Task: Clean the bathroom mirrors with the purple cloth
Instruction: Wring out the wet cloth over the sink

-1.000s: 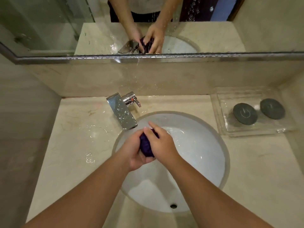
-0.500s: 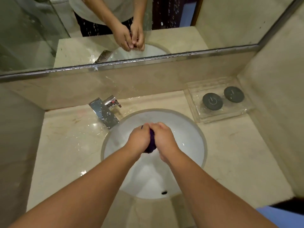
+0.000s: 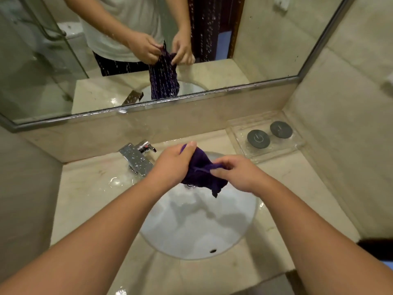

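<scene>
now unfolding step: left hand (image 3: 170, 165) fingers curled round purple cloth (image 3: 200, 171), right hand (image 3: 236, 173) pinching its edge; cloth bunched between fingers, above sink (image 3: 191, 231). mirror (image 3: 255, 50) beyond fingertips, streaked. next likely: spread cloth flat, raise to glass.

I hold the purple cloth (image 3: 201, 171) over the white sink basin (image 3: 197, 226) with both hands. My left hand (image 3: 172, 165) grips its upper edge, thumb up, and my right hand (image 3: 236, 173) pinches a fold just beside it, while a loose corner hangs down toward the bowl. The chrome faucet (image 3: 137, 156), beaded with droplets, stands to the left on the wet marble counter (image 3: 85, 188). At the right, a clear tray (image 3: 240, 133) holds two dark round discs (image 3: 258, 139). The mirror (image 3: 265, 39) above, spotted with water, reflects my hands and the hanging cloth.
</scene>
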A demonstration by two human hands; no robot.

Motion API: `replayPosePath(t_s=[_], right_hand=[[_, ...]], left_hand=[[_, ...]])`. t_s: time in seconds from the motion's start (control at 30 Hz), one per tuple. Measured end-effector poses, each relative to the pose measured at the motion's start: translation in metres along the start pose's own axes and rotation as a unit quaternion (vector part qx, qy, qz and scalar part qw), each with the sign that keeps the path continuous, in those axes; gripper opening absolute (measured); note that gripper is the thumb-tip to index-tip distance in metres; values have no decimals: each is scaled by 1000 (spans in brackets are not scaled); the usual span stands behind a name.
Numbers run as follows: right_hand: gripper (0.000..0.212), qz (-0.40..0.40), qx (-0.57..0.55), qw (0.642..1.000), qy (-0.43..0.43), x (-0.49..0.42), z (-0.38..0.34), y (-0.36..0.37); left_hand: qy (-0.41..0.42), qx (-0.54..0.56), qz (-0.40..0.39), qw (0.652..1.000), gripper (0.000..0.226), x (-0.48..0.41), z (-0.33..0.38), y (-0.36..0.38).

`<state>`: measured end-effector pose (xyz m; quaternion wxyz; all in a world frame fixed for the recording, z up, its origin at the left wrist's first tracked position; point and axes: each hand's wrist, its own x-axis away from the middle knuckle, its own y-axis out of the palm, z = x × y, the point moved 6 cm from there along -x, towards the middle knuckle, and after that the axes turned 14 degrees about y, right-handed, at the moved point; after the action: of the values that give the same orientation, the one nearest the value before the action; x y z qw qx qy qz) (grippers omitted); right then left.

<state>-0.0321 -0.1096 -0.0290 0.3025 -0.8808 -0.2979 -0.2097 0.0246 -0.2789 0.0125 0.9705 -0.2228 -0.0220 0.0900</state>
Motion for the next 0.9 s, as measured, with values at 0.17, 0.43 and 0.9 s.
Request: replayPosePath(t_s=[0.17, 0.43, 0.9], right_hand=[[50, 133, 23, 989, -58, 25, -36, -41], [45, 207, -17, 967, -148, 47, -92, -45], [58, 184, 469, 863, 44, 56, -120, -90]], left_hand=[[-43, 13, 72, 996, 46, -13, -12, -35], [32, 21, -83, 996, 54, -4, -11, -23], [27, -60, 134, 989, 42, 12, -39, -53]])
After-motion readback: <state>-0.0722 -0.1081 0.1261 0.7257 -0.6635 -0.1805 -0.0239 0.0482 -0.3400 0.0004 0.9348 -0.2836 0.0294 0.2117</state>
